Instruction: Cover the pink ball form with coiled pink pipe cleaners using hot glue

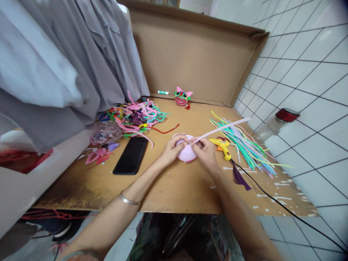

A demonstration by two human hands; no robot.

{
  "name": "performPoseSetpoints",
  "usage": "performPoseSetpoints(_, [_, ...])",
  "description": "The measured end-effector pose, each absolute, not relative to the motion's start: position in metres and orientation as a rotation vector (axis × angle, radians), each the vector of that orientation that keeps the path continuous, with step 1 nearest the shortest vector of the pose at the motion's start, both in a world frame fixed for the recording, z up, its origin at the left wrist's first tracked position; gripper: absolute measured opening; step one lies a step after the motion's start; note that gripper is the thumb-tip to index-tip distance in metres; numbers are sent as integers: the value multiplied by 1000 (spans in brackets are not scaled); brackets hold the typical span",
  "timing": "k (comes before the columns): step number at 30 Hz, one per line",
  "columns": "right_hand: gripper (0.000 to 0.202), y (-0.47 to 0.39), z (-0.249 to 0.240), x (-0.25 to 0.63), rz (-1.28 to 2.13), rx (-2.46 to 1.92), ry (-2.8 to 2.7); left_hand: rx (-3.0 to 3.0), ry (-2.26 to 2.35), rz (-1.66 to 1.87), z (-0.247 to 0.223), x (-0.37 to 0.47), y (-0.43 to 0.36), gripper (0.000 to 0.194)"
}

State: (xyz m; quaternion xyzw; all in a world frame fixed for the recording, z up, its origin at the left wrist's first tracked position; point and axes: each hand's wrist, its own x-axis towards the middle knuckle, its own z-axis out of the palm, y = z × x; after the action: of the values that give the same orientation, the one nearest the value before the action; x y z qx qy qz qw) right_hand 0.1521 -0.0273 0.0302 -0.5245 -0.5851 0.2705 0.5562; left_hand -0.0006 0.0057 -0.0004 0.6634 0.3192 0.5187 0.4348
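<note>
A round, ribbed lilac disc with a pink lower edge lies between my hands near the middle of the table. My left hand has its fingers closed on the disc's left side, near its centre. My right hand pinches a long lilac fuzzy stem at the disc's upper right; the stem's free end points up and to the right. Just right of that hand lies a yellow glue gun with a black cable.
Colourful stems lie at the right by a purple tassel. A black phone and tangled stems are at the left. At the back stand a small animal-face figure, a glue stick and a cardboard wall.
</note>
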Motion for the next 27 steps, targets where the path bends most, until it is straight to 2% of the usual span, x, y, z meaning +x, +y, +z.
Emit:
performPoseSetpoints(16, [17, -27, 32, 155, 653, -1240, -1411, 1772, 828, 1179, 8, -6, 4, 24])
performPoseSetpoints(20, [18, -25, 31, 157, 677, -1239, -1420, 1765, 768, 1120, 9, -11, 6, 31])
performPoseSetpoints(27, [17, -26, 31, 157, 696, -1220, -1412, 1749, 762, 1156, 9, -8, 4, 27])
